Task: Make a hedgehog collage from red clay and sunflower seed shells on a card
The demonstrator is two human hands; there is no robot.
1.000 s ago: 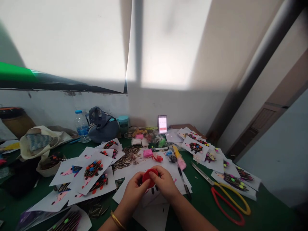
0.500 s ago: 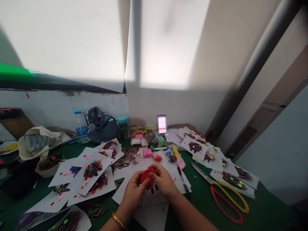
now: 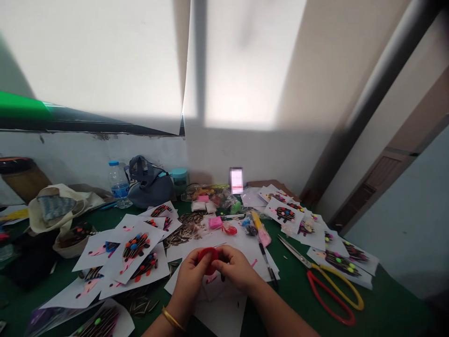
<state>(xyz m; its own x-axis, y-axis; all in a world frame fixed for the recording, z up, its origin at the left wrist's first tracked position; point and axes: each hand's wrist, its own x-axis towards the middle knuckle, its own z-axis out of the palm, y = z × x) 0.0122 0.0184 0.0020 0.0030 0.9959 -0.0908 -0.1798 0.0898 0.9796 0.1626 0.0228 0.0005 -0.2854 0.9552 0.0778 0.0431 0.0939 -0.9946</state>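
A flattened round piece of red modelling clay (image 3: 207, 257) is pinched between my two hands, above the white paper in the middle. My left hand (image 3: 191, 276) closes on its left side, thumb across the front. On its right edge, the thumb and fingers of my right hand (image 3: 239, 270) are closed. Below my hands lies a white sheet (image 3: 219, 316) with pink and dark marks, partly hidden by them. Just beyond are a pink clay block (image 3: 215, 222), a lump of red clay (image 3: 229, 230) and a pile of sunflower seeds (image 3: 189, 227).
Hedgehog cards (image 3: 135, 250) are heaped at left, with more cards (image 3: 284, 213) at right. Large scissors (image 3: 315, 269) lie partly open on the green table (image 3: 291, 299). A black pen (image 3: 268, 264) rests right of my hands. A bottle (image 3: 118, 185), blue bag (image 3: 150, 185) and phone (image 3: 236, 181) stand behind.
The red clay has moved slightly left and up with my hands, and is now turned so that less of its round face shows. My right hand's fingers have shifted along its edge.
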